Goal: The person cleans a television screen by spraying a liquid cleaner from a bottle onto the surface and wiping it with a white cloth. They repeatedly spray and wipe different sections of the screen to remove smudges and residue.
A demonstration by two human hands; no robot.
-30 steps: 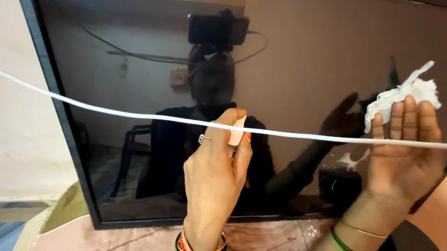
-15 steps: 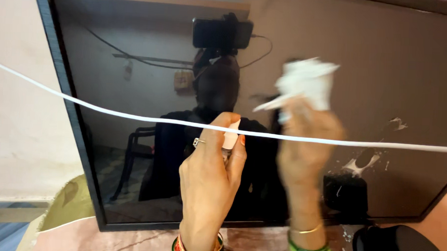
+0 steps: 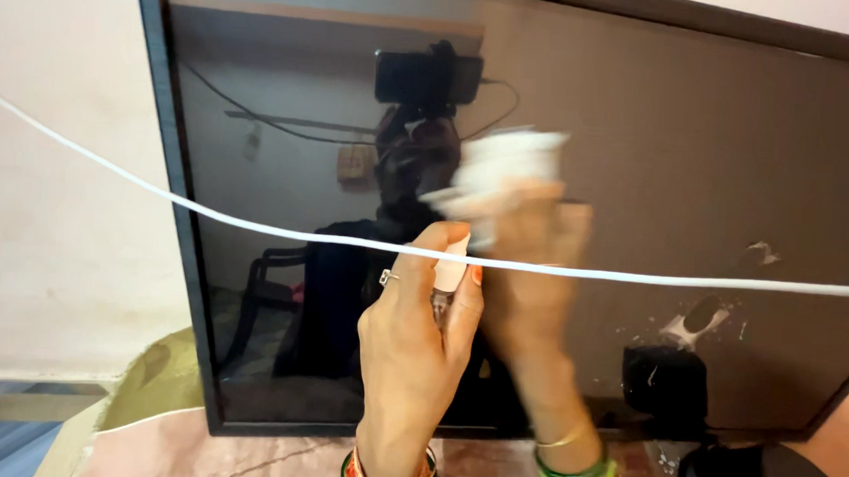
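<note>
In front of the dark flat screen (image 3: 633, 180), which stands on a pinkish stone-patterned surface (image 3: 276, 454), your left hand (image 3: 418, 356) is raised before the lower middle of the glass, its fingers wrapped around a small white spray bottle (image 3: 453, 270) whose top shows between forefinger and thumb. Your right hand (image 3: 527, 270), blurred by motion, presses a crumpled white cloth (image 3: 502, 166) against the screen just right of the bottle and slightly above it. A second ago that hand and cloth were far out at the screen's right edge; half a second ago they were over its middle; now they lie left of centre, so the wiping stroke has crossed the panel leftward while the left hand has hardly moved. White smears and specks (image 3: 690, 323) remain on the lower right of the screen, which suggests that this area has not been wiped clean. A thin white cable (image 3: 209, 217) runs across the screen from upper left to right, passing in front of both hands. Green bangles (image 3: 576, 474) ring your right wrist below the screen's bottom edge.
</note>
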